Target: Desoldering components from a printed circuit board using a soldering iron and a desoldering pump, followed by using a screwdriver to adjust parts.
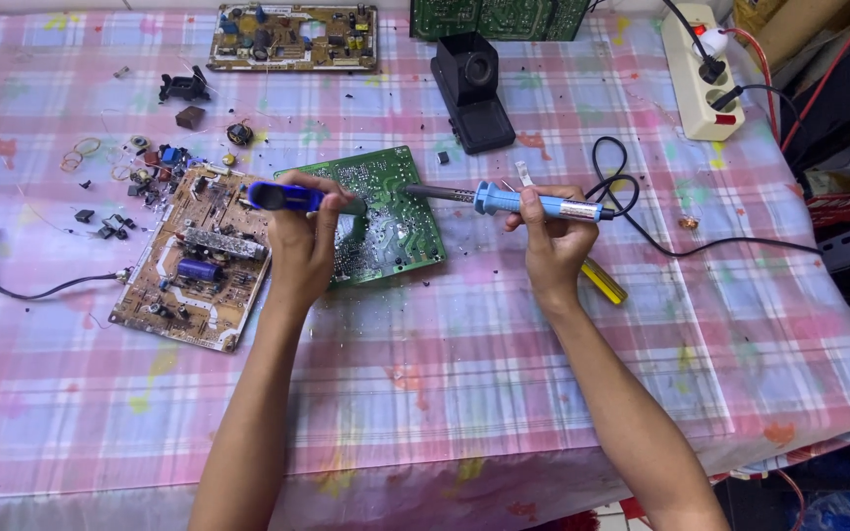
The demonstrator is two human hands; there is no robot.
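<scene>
Here right hand grips soldering iron; left hand grips desoldering pump.

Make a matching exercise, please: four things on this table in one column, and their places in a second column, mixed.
Things:
1. soldering iron
2. green circuit board
3. brown circuit board
4. power strip

Places:
A. far right of the table, with plugs in it
B. held in the right hand
C. left of the left hand
D. between the two hands, under the iron's tip

Pairs: 1-B, 2-D, 3-C, 4-A
</scene>
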